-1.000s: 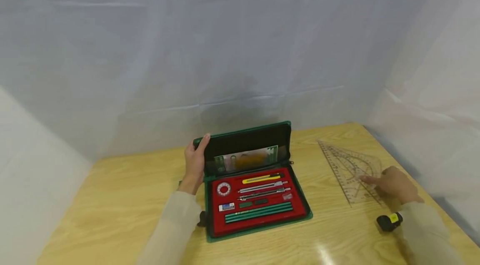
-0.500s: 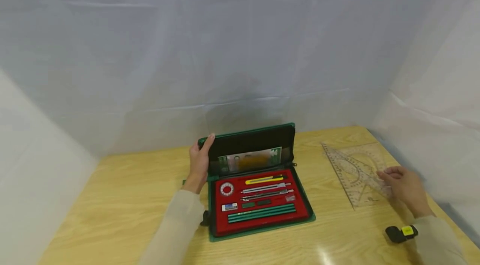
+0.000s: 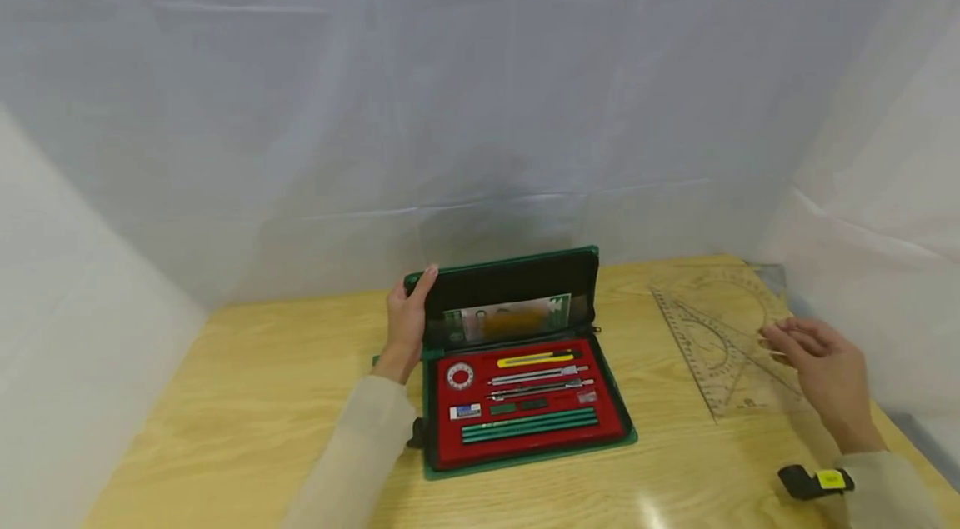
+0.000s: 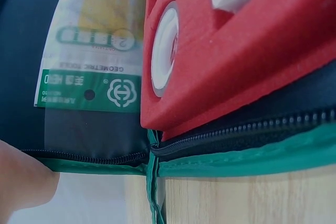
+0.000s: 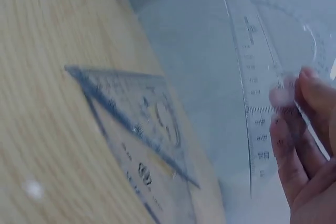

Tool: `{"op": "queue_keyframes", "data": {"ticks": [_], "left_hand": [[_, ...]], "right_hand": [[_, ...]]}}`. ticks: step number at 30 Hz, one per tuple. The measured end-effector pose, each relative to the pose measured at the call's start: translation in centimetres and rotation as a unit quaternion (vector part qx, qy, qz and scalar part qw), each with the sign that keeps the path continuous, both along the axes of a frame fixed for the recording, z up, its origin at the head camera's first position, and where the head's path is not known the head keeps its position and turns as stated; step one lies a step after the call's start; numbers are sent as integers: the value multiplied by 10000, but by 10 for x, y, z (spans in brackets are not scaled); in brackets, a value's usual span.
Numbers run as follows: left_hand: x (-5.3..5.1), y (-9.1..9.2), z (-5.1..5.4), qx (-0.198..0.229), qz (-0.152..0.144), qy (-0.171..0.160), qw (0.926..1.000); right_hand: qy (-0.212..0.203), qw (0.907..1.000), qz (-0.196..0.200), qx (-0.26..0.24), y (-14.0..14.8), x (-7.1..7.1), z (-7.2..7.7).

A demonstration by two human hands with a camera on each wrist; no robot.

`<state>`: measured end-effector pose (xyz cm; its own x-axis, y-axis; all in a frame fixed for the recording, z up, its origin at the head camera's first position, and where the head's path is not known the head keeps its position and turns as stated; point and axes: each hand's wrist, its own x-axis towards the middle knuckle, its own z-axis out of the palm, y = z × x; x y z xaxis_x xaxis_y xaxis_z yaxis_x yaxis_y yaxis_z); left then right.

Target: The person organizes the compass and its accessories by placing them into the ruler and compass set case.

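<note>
My left hand (image 3: 406,321) grips the left edge of the raised lid (image 3: 510,279) of a green zip case (image 3: 532,459); in the left wrist view its thumb (image 4: 23,182) lies at that edge. Red lining inside the case holds compasses (image 3: 540,389), green pencils (image 3: 528,426), a yellow cutter (image 3: 534,359), an eraser (image 3: 465,411) and a white ring (image 3: 460,376). At the right, my right hand (image 3: 825,371) pinches a clear set square (image 5: 252,72) with a protractor arc, raised off the table. Below it, overlapping clear set squares (image 5: 123,108) lie flat.
The wooden table (image 3: 292,396) ends at a pale sheet (image 3: 480,96) hung behind it, with more sheeting on both sides. A printed card (image 3: 517,319) sits in the lid's pocket. The table's right edge runs close beside my right hand.
My right hand has pinched one clear set square and lifted it off the others, up and to the right. My left hand keeps its grip on the lid. The view has shifted slightly.
</note>
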<state>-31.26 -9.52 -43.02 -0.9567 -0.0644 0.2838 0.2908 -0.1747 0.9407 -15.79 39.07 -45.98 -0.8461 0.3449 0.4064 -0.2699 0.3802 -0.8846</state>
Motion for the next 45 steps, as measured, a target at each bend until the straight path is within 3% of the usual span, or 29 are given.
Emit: {"op": "queue_keyframes", "data": {"ticks": [2,5,8,14,19,24,29,35,41,45], "left_hand": [[0,-1,0,29,44,-19,10000],[1,-3,-1,37,107,-42,9999],[3,-5,0,-5,133,-117,9998],[4,-4,3,-100,36,-287,9995],[2,2,4,-103,13,-277,9996],[0,10,3,-36,-14,-186,9998],[1,13,0,-113,43,-125,9998],[1,13,0,-143,62,-112,9998],[2,11,0,-153,19,-151,9998],[3,10,-2,-103,-62,-104,9999]], "right_hand": [[76,9994,319,-132,-6,-2,5],[60,9977,622,249,-19,-6,11],[138,9940,775,759,-33,-14,18],[278,9903,1040,877,-55,-32,27],[624,9861,1150,1028,-73,-40,36],[823,9846,959,1207,-97,-37,50],[923,9813,743,1519,-109,-51,48],[1349,9653,803,2085,-126,-71,45],[1543,9408,406,2991,-154,-84,50],[1671,9285,568,3268,-171,-91,53]]}}
